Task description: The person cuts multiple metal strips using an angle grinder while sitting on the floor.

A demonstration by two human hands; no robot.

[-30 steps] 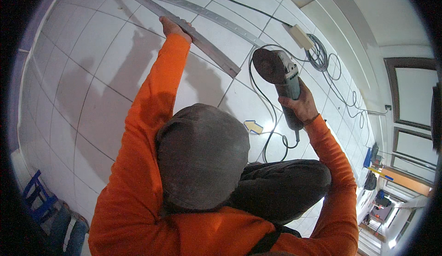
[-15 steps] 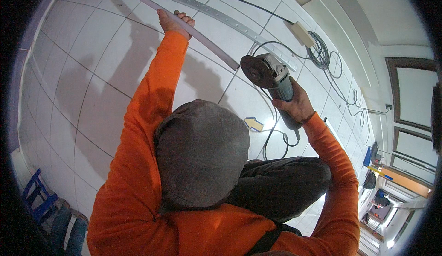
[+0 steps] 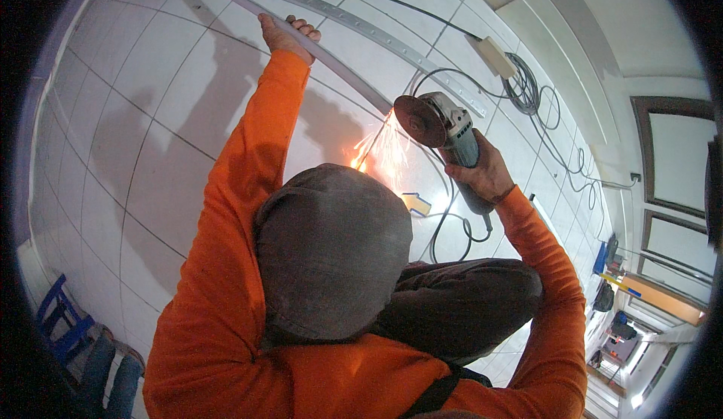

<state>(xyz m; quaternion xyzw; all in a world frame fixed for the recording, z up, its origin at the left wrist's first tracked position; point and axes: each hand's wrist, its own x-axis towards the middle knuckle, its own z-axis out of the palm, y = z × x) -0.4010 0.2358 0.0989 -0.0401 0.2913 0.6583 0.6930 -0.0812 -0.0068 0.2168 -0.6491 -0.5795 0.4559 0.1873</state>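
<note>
My left hand [image 3: 285, 36] grips a long, thin grey metal strip [image 3: 340, 72] that lies across the white tiled floor [image 3: 151, 117], my orange sleeve stretched out toward it. In my right hand [image 3: 486, 174] is a grey angle grinder [image 3: 444, 121]. Its dark disc [image 3: 416, 121] meets the near end of the strip. Orange sparks [image 3: 375, 151] spray down from that spot. My grey cap [image 3: 331, 249] and bent knee [image 3: 459, 306] fill the middle of the view and hide the floor beneath them.
A second, wider perforated metal strip [image 3: 361, 23] lies beyond the first. A power strip [image 3: 497, 57] and coiled black cables [image 3: 531, 87] lie at the upper right; the grinder's cord [image 3: 444, 230] loops by my knee. A small yellow object [image 3: 416, 204] lies beside it. Blue stool [image 3: 64, 321] at lower left.
My right hand has brought the grinder left and down onto the strip, and sparks now fly. My left hand keeps its hold on the strip.
</note>
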